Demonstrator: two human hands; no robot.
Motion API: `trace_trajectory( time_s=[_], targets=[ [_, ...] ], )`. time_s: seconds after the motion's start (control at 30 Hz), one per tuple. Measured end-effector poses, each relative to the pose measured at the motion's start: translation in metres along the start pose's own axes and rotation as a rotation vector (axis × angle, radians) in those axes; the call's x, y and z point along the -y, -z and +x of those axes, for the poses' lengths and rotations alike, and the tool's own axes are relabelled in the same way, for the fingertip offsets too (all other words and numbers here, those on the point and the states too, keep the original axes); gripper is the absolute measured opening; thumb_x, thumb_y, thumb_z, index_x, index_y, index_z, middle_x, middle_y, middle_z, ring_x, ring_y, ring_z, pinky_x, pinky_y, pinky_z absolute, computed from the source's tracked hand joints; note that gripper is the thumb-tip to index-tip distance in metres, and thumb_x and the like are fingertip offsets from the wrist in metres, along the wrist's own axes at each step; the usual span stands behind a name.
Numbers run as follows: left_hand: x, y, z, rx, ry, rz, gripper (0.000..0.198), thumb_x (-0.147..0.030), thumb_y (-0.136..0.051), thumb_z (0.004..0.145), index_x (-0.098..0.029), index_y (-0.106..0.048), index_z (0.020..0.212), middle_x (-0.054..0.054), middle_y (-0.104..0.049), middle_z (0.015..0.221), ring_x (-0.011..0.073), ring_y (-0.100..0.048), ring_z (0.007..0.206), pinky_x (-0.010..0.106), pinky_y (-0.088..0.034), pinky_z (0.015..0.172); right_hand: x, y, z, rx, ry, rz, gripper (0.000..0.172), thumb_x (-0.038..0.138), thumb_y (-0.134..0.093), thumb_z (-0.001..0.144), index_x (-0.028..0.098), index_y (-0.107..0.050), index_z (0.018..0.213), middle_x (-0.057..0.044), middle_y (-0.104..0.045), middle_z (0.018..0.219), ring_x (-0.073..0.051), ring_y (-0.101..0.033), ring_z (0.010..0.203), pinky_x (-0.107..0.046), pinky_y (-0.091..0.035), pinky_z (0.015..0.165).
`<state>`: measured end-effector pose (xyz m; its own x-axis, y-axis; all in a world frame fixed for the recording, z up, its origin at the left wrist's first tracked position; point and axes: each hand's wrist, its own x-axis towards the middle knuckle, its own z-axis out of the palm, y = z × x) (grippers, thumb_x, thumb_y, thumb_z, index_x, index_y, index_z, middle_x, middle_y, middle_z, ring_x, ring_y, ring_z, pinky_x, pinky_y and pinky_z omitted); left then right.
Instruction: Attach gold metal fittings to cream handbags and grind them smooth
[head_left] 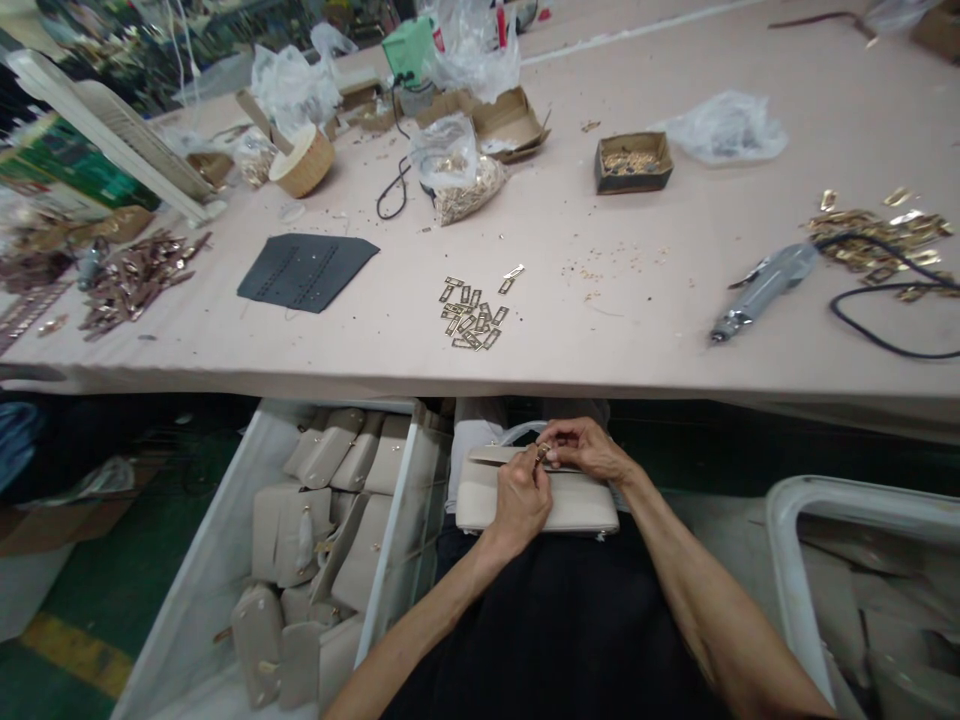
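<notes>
A cream handbag (581,505) lies across my lap, its pale handle (521,431) at the far side. Over its top edge both my hands come together at a small gold-coloured metal fitting (541,453). My left hand (523,497) is closed, pinching the fitting from the near side. From the right, my right hand (589,450) is also closed, with thumb and fingertips at the same fitting. The fingers hide most of it, so its exact shape does not show. Ahead on the table lies a loose group of small gold rectangular frames (472,318).
A white bin (405,500) of cream bags stands at my left, another bin (784,560) at my right. On the table (637,340) are an electric screwdriver (765,290) with a black cord, gold plates (862,240), a dark sheet (307,272) and a small parts box (634,178).
</notes>
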<state>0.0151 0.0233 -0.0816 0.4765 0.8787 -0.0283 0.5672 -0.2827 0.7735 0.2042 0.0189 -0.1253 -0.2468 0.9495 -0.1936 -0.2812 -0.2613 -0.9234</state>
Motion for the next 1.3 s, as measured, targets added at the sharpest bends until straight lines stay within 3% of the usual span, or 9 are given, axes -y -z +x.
trace_trajectory(
  time_s=[0.27,0.57,0.83,1.1,1.3],
  targets=[
    [0.006,-0.004,-0.001,0.019,-0.051,0.017,0.041,-0.005,-0.045,0.094,-0.011,-0.067,0.127,0.012,-0.071,0.088,0.0266,-0.069,0.078,0.041,-0.056,0.083,-0.005,0.007,0.004,0.067,-0.025,0.092,0.033,0.034,-0.088,0.077,0.013,-0.078,0.1,-0.005,-0.068,0.086,-0.015,-0.06,0.071,-0.025,-0.048,0.067],
    [0.01,-0.007,0.001,0.029,-0.079,0.061,0.04,0.001,-0.043,0.09,-0.009,-0.065,0.122,0.01,-0.07,0.085,0.0229,-0.068,0.073,0.036,-0.057,0.079,-0.011,0.007,0.004,-0.016,-0.006,0.105,0.034,0.033,-0.091,0.074,0.014,-0.079,0.1,-0.006,-0.071,0.088,-0.016,-0.063,0.072,-0.028,-0.051,0.067],
    [0.01,-0.007,0.001,0.056,-0.077,0.058,0.044,0.002,-0.043,0.087,-0.008,-0.065,0.124,0.011,-0.069,0.088,0.0233,-0.067,0.071,0.038,-0.058,0.078,-0.008,0.007,0.003,-0.015,0.008,0.094,0.033,0.033,-0.093,0.071,0.014,-0.08,0.096,-0.006,-0.071,0.086,-0.016,-0.062,0.069,-0.028,-0.051,0.065],
    [0.01,-0.008,0.002,0.044,0.038,-0.099,0.041,-0.006,-0.05,0.09,-0.01,-0.069,0.126,0.012,-0.071,0.085,0.0276,-0.071,0.08,0.046,-0.058,0.09,-0.016,-0.002,0.001,-0.133,0.035,0.066,0.035,0.043,-0.088,0.077,0.015,-0.081,0.097,-0.008,-0.071,0.093,-0.016,-0.061,0.069,-0.028,-0.052,0.063],
    [0.023,-0.006,0.007,0.145,0.244,-0.459,0.041,-0.027,-0.048,0.1,-0.009,-0.071,0.129,0.013,-0.077,0.089,0.0234,-0.079,0.072,0.035,-0.067,0.069,-0.017,-0.002,0.001,-0.154,0.044,0.062,0.036,0.044,-0.088,0.078,0.015,-0.082,0.098,-0.006,-0.069,0.087,-0.013,-0.059,0.061,-0.025,-0.048,0.057]
  ],
)
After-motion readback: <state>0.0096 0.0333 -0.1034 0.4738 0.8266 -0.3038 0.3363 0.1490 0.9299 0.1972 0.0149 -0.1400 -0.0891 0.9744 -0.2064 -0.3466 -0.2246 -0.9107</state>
